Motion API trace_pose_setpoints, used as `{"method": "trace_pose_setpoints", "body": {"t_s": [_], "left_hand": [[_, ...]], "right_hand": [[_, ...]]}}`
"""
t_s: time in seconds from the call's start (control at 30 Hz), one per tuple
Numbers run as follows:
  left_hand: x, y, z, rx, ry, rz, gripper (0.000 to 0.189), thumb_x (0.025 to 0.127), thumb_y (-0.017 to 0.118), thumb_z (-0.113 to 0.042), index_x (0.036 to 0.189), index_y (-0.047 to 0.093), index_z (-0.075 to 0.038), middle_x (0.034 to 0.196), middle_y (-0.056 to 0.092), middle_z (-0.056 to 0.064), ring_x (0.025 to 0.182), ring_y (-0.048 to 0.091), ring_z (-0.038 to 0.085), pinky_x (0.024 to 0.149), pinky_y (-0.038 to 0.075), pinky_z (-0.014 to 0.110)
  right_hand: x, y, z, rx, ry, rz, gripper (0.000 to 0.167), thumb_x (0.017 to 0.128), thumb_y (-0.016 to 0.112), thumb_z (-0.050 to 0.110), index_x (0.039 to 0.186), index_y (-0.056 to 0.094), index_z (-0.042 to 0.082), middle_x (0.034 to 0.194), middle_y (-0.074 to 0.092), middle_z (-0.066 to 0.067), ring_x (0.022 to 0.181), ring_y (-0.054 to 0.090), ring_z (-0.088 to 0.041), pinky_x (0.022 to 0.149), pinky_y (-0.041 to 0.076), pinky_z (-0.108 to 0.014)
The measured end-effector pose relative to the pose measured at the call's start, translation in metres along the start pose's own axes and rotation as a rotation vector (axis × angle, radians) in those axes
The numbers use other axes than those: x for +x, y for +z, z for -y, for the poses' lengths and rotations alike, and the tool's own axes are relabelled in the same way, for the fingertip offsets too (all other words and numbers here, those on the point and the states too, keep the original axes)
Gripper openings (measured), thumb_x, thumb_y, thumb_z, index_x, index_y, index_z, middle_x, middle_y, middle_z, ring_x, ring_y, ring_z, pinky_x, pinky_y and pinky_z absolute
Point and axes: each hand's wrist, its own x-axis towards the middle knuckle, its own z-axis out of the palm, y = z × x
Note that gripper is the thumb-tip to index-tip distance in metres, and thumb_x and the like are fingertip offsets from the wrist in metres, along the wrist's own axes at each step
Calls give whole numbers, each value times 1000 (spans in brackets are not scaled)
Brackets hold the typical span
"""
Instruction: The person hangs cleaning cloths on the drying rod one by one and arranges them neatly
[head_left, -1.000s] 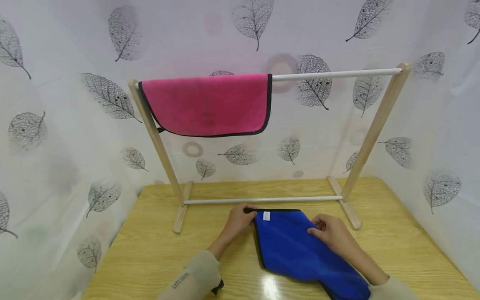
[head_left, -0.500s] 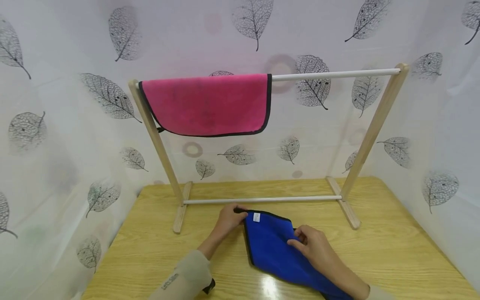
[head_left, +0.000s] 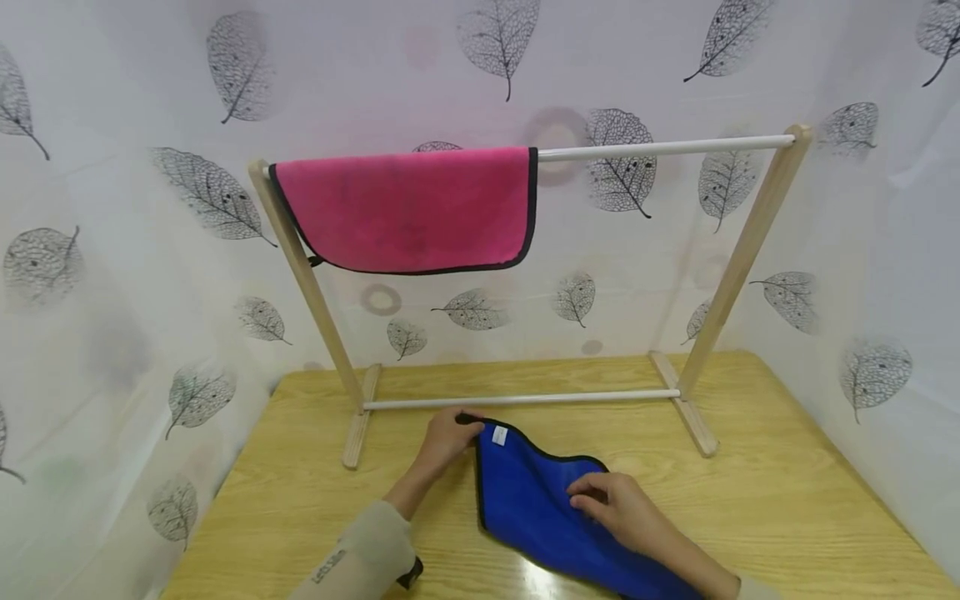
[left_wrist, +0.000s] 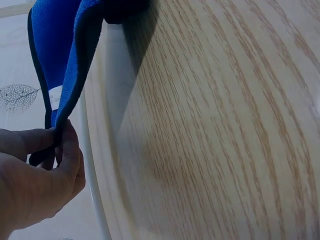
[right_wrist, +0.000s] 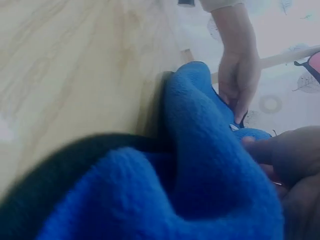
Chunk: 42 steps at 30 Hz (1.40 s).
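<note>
So the blue cloth (head_left: 521,496) is stretched between both hands here. One corner sits right in the left-hand grip (head_left: 447,437), and from there the cloth angles down to the right over the desk (head_left: 300,492), passes under the right-hand grip (head_left: 618,504) and runs out the bottom of the head view. Its black trim (head_left: 551,457) dips along the far side, and there's a little white tag (head_left: 499,435) near the held corner.

Left-hand grip is easy to read: thumb and fingers are pinched together on that corner, with a dark loop (head_left: 468,418) poking out there. The left wrist view shows the same pinch pretty clearly, and the cloth bends into a fold just beyond it. The hand is just in front of the rack's lower bar (head_left: 525,400).

Right-hand grip is trickier. It's over the middle of the cloth, fingers bent, a small gap showing between thumb and index tip. In the right wrist view it's right up against bunched blue fabric, but honestly I can't tell if it's pinching any or just touching.

Behind all that, a pink cloth (head_left: 405,212) with black trim hangs over the left half of the top rail (head_left: 660,148).
</note>
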Motion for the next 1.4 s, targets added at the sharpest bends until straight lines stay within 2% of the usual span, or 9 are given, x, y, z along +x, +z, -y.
{"method": "trace_pose_setpoints", "body": {"t_s": [0.1, 0.17, 0.27, 0.37, 0.5, 0.67, 0.93, 1.23, 1.4], "left_hand": [[-1, -2, 1, 18, 6, -11, 23, 89, 72, -2, 110, 73, 8, 113, 69, 24, 85, 71, 23, 72, 61, 31], [-2, -3, 1, 26, 14, -16, 22, 88, 73, -1, 109, 73, 8, 111, 70, 23, 83, 70, 22, 72, 61, 32], [-2, -4, 2, 33, 16, -24, 21, 87, 74, 0, 106, 74, 8, 108, 71, 21, 82, 69, 21, 71, 61, 32], [-2, -4, 3, 24, 14, -21, 20, 87, 73, 2, 106, 73, 9, 108, 71, 21, 82, 69, 21, 72, 62, 33], [-3, -5, 5, 10, 11, -16, 20, 87, 72, 3, 106, 72, 10, 109, 70, 21, 84, 70, 23, 72, 62, 33], [-3, -6, 7, 3, 9, -13, 20, 88, 72, 4, 107, 71, 10, 107, 70, 22, 84, 71, 24, 72, 62, 33], [0, -9, 10, 25, 3, -2, 20, 89, 73, 1, 107, 73, 8, 108, 70, 22, 85, 70, 23, 74, 62, 34], [-2, -14, 9, 32, 13, 22, 18, 90, 72, 1, 107, 73, 8, 105, 71, 19, 86, 69, 21, 75, 61, 34], [-3, -17, 8, 81, 23, 22, 18, 89, 74, -2, 106, 75, 4, 105, 73, 15, 89, 69, 21, 78, 59, 32]], "right_hand": [[1, -1, -1, -10, -8, 0, 6, 94, 73, 1, 99, 76, 1, 91, 74, -4, 77, 68, -7, 64, 58, -26], [2, -1, -2, -78, -1, -61, 9, 88, 78, -2, 95, 75, 3, 89, 74, -5, 76, 68, -6, 64, 58, -25], [5, -2, -3, -207, 76, -166, 19, 79, 86, -2, 91, 73, 5, 85, 69, -2, 71, 61, -6, 63, 54, -24], [8, -2, -5, -319, 146, -250, 30, 72, 91, 2, 95, 72, 1, 86, 63, -3, 74, 55, -10, 66, 51, -28], [12, -4, -9, -391, 188, -291, 37, 73, 91, 3, 103, 72, -7, 87, 61, -10, 78, 56, -19, 70, 51, -37], [17, -10, -17, -424, 189, -259, 32, 77, 88, 1, 104, 73, -7, 85, 62, -10, 78, 59, -23, 70, 52, -40], [27, -15, -28, -406, 164, -196, 22, 78, 87, 2, 97, 77, -2, 79, 64, 0, 73, 57, -15, 67, 51, -34], [30, -14, -26, -331, 290, -186, 14, 81, 83, 0, 80, 70, 4, 73, 63, 2, 66, 56, -12, 61, 49, -30], [30, -15, -23, -306, 315, -189, 14, 83, 81, -2, 83, 68, 3, 74, 63, 0, 68, 57, -14, 61, 50, -31]]}}
